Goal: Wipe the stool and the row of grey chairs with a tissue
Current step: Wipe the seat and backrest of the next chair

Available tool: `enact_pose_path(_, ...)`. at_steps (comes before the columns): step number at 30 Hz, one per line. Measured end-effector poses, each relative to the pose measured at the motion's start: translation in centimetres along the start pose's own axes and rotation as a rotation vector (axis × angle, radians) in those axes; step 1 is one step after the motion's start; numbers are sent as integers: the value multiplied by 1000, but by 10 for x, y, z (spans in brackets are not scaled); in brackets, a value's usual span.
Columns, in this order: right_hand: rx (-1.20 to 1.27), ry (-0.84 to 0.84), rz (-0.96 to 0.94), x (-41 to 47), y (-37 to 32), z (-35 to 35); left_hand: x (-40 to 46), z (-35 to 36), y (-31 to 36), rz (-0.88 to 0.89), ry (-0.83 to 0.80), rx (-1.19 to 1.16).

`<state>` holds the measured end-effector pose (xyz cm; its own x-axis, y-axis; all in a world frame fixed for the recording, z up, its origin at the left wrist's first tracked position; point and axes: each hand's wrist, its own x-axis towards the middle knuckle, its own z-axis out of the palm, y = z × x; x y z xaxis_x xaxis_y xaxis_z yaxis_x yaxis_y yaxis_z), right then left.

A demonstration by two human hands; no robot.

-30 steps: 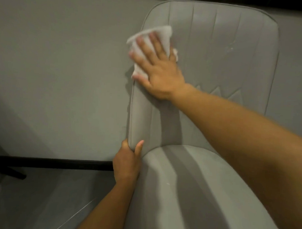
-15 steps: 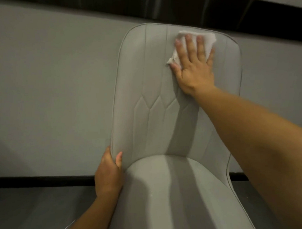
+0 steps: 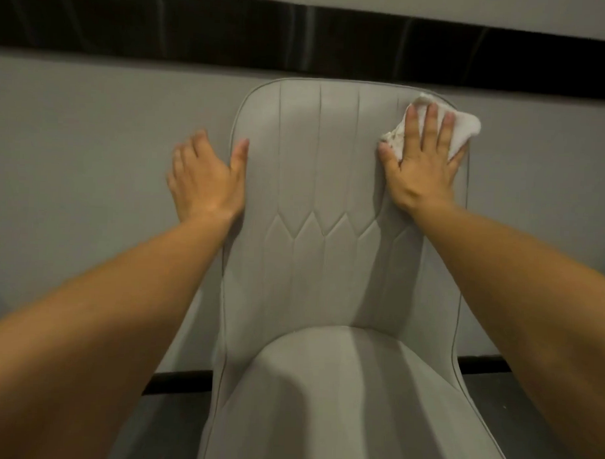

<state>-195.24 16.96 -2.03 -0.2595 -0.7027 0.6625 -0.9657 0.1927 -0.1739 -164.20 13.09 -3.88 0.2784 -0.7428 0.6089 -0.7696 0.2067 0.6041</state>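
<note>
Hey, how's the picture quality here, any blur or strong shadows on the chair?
Head view: dim, warm light; fingers of the left hand are motion-blurred, the right hand on the tissue is sharper; arm shadows streak the chair backrest and seat; wide-angle stretches the forearms.

This is an indoor room with a finished, furnished look, more a dining or waiting area than a workshop, though I cannot tell which. A padded grey chair (image 3: 328,230) with stitched panels and piped edges stands backed against a plain grey wall (image 3: 91,153). A glossy black band (image 3: 164,28) runs across the top of the frame. A dark skirting strip (image 3: 179,381) lines the wall's foot at lower left, above a dark floor (image 3: 163,430). The light is dim and warm.
</note>
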Motion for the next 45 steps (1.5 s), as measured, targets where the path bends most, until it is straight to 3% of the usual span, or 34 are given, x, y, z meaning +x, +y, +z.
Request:
enact_pose_path(4, 30, -2, 19, 1, -1, 0, 20, 14, 23, -209, -208, -127)
enact_pose_path(9, 45, 52, 58, 6, -14, 3, 4, 34, 23, -134, 79, -105)
enact_pose_path(13, 68, 101, 71, 20, -47, 11, 5, 41, 20, -122, 152, -76)
enact_pose_path(21, 71, 62, -493, 27, -130, 18, 8, 44, 18, -110, 134, -76)
enact_pose_path(25, -149, 81, -651, 36, -95, 13, 8, 43, 16, -99, 120, -74)
enact_pose_path(31, -175, 75, -214, 29, 21, -6, 10, 45, 13, -85, 149, -48)
enact_pose_path(36, -93, 72, -4, -3, 17, 3, 8, 48, 15, -96, 178, -32)
enact_pose_path(40, -130, 32, -1, -45, 9, 30, 8, 45, 12, -73, 134, -9)
enact_pose_path(45, -198, -55, -190, -121, 47, 49, 5, 37, 8, 11, 52, 62)
